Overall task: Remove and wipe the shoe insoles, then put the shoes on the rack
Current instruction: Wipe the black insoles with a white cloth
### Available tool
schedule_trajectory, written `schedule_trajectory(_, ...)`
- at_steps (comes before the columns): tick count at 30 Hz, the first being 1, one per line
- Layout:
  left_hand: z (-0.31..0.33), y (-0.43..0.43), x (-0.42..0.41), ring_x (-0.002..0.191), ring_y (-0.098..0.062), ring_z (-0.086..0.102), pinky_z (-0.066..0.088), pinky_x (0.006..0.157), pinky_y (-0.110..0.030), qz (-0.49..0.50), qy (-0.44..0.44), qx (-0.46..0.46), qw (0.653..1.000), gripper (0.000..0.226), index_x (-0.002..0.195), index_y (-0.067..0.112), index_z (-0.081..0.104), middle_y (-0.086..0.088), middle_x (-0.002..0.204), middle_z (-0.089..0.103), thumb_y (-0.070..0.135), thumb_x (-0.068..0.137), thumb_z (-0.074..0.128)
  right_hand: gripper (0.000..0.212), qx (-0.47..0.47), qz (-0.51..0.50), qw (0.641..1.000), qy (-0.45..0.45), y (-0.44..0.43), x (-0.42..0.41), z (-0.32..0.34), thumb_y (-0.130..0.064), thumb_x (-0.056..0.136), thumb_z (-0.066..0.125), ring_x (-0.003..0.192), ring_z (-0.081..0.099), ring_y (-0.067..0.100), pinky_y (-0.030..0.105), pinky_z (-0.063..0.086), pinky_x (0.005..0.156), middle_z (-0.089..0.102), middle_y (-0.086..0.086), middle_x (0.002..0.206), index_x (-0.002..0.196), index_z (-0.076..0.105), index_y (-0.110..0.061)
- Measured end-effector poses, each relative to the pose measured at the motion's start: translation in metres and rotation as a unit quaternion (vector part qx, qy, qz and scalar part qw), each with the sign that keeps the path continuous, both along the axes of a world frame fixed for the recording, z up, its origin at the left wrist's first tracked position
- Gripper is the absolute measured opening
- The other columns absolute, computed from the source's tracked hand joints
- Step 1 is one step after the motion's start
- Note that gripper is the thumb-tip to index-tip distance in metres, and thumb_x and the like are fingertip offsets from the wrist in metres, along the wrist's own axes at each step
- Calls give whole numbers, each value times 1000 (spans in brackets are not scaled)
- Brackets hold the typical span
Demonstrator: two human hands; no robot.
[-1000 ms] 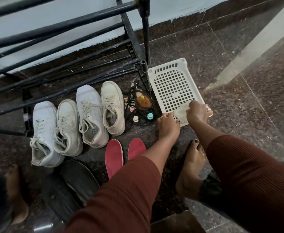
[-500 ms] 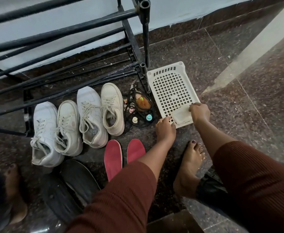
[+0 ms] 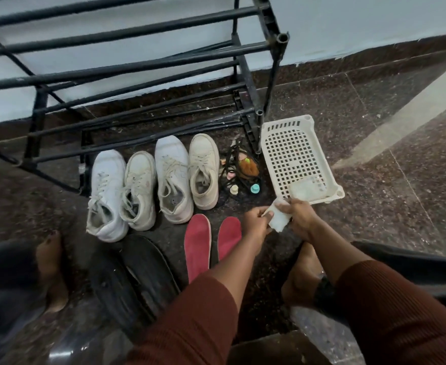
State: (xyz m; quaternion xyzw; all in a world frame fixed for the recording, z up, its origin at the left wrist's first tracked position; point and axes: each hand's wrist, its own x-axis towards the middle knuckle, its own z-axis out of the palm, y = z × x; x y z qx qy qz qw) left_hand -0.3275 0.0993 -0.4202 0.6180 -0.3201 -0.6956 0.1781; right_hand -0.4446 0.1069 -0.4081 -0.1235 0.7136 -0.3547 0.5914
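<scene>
Just the one camera here, strapped to the person's head and tilted steeply down at the floor (image 3: 374, 143) in front of them. It's wide-angle (the black rack (image 3: 127, 61) bars bow noticeably toward the edges), facing the wall (image 3: 361, 27). Close range: forearms reach in from the bottom edge, and the row of shoes (image 3: 150, 185) sits mid-frame.

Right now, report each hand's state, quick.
Left hand: fingers pinch one end of the white wipe.
Right hand: grips the same white wipe from the other side.
</scene>
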Motion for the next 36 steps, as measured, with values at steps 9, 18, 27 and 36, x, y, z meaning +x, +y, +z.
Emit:
schedule_trajectory(9, -28, 27, 122, 71, -21, 63, 53, 68, -31, 90, -80, -3, 993, 19, 105, -3, 67, -14, 89, 68, 8, 91, 59, 18, 63, 82, 993, -53, 13, 110, -24, 13, 79, 60, 63, 64, 27, 35, 55, 56, 64, 19, 79, 96, 59, 7)
schedule_trajectory(18, -45, 63, 296, 114, -40, 53, 38, 94, -39, 281, -409, 78, 865, 37, 125, 0, 57, -27, 122, 58, -1, 89, 52, 15, 95, 122, 986, -61, 37, 215, -38, 11, 86, 53, 71, 62, 27, 43, 53, 68, 62, 18, 88, 95, 57, 0)
schedule_trajectory(27, -75, 96, 352, 121, -43, 49, 43, 98, -47, 254, -377, 233, 859, 66, 138, -3, 38, -25, 136, 48, 21, 85, 70, 26, 128, 121, 982, -64, 64, 254, -42, 16, 80, 49, 72, 62, 28, 42, 52, 73, 62, 15, 82, 98, 59, 0)
schedule_trajectory(36, -63, 105, 359, 92, -34, 64, 53, 80, -39, 275, -308, 197, 889, 29, 108, 3, 67, -18, 104, 69, 15, 82, 71, 27, 135, 130, 980, -74, 84, 279, -34, 18, 80, 46, 67, 60, 25, 26, 54, 49, 60, 14, 79, 97, 57, 0)
